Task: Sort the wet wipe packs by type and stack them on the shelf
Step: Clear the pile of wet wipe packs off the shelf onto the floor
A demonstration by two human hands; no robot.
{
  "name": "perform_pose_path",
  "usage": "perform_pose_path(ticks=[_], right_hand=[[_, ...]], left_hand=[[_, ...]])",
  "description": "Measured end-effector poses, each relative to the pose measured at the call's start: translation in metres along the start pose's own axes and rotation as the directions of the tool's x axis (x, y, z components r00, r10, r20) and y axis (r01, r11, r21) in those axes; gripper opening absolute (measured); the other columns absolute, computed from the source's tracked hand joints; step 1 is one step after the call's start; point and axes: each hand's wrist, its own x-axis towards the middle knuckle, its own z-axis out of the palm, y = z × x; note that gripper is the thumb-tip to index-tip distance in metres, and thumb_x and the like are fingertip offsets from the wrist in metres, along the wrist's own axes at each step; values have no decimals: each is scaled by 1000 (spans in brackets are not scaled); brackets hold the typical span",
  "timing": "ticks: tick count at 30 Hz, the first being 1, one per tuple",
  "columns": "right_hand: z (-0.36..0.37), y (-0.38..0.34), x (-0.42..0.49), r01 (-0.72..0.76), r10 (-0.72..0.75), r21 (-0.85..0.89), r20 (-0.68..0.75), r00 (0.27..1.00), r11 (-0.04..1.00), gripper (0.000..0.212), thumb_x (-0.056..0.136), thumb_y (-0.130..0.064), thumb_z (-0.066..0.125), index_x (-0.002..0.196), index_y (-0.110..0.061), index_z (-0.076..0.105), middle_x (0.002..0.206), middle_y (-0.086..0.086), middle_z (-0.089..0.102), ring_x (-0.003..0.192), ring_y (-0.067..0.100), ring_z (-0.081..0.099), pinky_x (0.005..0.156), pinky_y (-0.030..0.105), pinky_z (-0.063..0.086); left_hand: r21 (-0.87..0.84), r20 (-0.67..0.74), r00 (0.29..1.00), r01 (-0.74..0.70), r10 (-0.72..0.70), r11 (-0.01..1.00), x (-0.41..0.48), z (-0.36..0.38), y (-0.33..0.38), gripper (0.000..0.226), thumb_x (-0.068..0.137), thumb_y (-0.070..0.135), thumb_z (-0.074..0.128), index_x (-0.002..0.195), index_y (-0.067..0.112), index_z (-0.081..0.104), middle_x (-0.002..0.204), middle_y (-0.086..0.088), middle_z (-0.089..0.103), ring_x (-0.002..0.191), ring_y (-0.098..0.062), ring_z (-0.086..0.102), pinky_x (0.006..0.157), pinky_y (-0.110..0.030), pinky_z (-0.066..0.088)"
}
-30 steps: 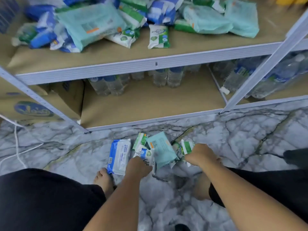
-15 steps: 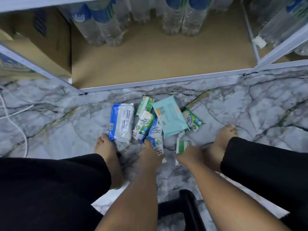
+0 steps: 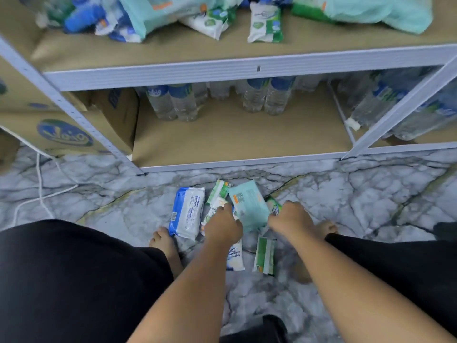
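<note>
Left hand (image 3: pixel 222 226) and right hand (image 3: pixel 290 216) have shifted to the teal pack (image 3: pixel 248 206), fingers (image 3: pixel 277 219) grasping it.

The only view is a wide-angle camera on the person's head, facing forward and steeply down onto the marble-patterned floor (image 3: pixel 371 206) right below. The metal shelf unit (image 3: pixel 247 70) fills the upper frame close ahead, two of its levels seen from above.

partial "antibac" on white-blue pack (image 3: pixel 235 256), other print blurred
</note>
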Motion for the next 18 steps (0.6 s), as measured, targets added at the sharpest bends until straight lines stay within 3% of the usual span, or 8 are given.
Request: perform_pose_path(ticks=[2, 4, 7, 13, 18], right_hand=[[-34, -12, -10, 88, -96, -81, -99, 990, 993, 34, 87, -44, 59, 102, -14, 57, 114, 7, 60, 97, 29, 63, 70, 30, 47], [-67, -26, -18, 185, -209, -128, -207, 956, 974, 44, 88, -46, 56, 118, -14, 57, 121, 8, 58, 111, 31, 60, 80, 35, 51], [-119, -46, -27, 302, -342, -167, -321, 883, 938, 44, 89, -44, 55, 122, -15, 56, 121, 8, 56, 110, 31, 57, 81, 38, 51], [-213, -91, -32, 416, -428, -142, -499, 754, 898, 47, 88, -45, 55, 126, -19, 56, 123, 5, 55, 114, 30, 55, 87, 40, 51], [-256, -120, -9, 494, -487, -155, -566, 665, 855, 44, 90, -38, 55, 130, -18, 55, 126, 3, 54, 117, 29, 51, 89, 41, 51]], left_hand=[[84, -66, 993, -96, 101, 992, -1, -35, 18, 39, 95, 31, 51, 130, 17, 45, 127, -7, 52, 114, -31, 57, 82, -41, 50], [181, -140, 966, -190, 216, 965, -3, -71, 35, 38, 95, 28, 50, 131, 16, 46, 128, -7, 52, 114, -31, 56, 75, -39, 46], [325, -236, 899, -285, 369, 902, -8, -128, 58, 37, 95, 29, 50, 130, 16, 47, 124, -7, 53, 112, -31, 55, 72, -39, 43], [454, -379, 743, -370, 551, 810, -9, -223, 102, 26, 92, 32, 51, 112, 17, 51, 112, -5, 54, 107, -29, 56, 70, -37, 46], [397, -544, 607, -422, 580, 815, 19, -283, 114, 33, 91, 29, 52, 121, 19, 56, 116, -3, 57, 100, -28, 57, 69, -39, 51]])
